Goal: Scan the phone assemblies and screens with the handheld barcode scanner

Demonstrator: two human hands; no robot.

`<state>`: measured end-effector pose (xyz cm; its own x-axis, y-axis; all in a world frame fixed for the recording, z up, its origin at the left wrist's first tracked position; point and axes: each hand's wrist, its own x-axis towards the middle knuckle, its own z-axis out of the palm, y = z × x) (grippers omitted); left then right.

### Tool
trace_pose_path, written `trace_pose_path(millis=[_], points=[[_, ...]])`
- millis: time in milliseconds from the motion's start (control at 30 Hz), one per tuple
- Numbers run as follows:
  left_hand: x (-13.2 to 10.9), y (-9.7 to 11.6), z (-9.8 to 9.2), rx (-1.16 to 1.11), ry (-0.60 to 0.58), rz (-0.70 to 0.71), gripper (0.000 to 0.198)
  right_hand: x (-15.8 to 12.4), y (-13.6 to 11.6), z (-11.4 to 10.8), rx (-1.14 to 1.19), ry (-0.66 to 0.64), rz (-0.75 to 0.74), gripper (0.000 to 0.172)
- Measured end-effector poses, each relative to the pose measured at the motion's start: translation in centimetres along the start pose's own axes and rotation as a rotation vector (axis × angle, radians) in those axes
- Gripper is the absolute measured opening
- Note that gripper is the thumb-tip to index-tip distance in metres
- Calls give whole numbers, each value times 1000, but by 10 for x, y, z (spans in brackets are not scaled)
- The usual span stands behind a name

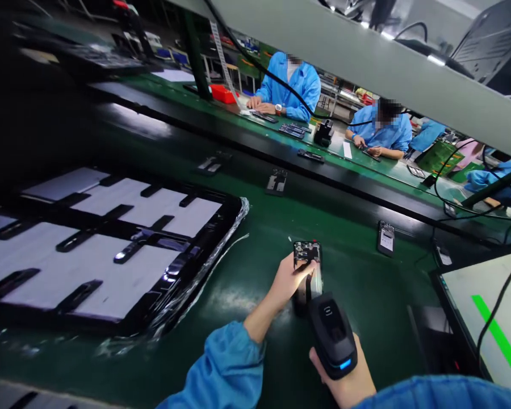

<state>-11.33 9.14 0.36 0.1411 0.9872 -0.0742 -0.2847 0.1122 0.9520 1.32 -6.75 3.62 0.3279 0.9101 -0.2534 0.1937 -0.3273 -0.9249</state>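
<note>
My left hand (286, 282) grips a smartphone with its back cover off (307, 253), the thumb lying across its inner side. Circuit parts show at the phone's upper end, and a bright patch of light falls along its right side. In my right hand (344, 378) is a black handheld barcode scanner (330, 335) with a lit blue strip, its head pointing at the phone. The scanner covers the phone's lower end, and most of my right fingers are hidden beneath it.
A black tray (130, 326) with pale slots and plastic wrap lies left on the green table (247, 284). Opened phones (276, 182) lie toward the back and another phone (385, 237) at right. A monitor (489, 301) stands far right. Co-workers in blue sit beyond the dark conveyor (238, 136).
</note>
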Motion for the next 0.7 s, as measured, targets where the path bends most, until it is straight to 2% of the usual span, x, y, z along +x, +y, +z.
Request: trace_pose_path(millis=[100,200,300,400,467,567,700], points=[[0,5,5,68,12,34,28,5,-16,14,-119,19,-50,23],[-1,7,7,81,52,26,26,7,-24,24,-131,111,-74,25],[-3,8,6,153,118,21,20,5,-21,28,-138,167,-75,27],[-5,8,4,197,143,36,25,7,-15,27,-134,248,-75,31],[-5,7,4,203,152,37,26,10,-15,26,-138,178,-92,29],[-6,7,4,204,148,29,25,14,-25,28,-138,-16,-149,19],[-6,8,4,210,142,37,27,15,-32,32,-93,6,-192,18]])
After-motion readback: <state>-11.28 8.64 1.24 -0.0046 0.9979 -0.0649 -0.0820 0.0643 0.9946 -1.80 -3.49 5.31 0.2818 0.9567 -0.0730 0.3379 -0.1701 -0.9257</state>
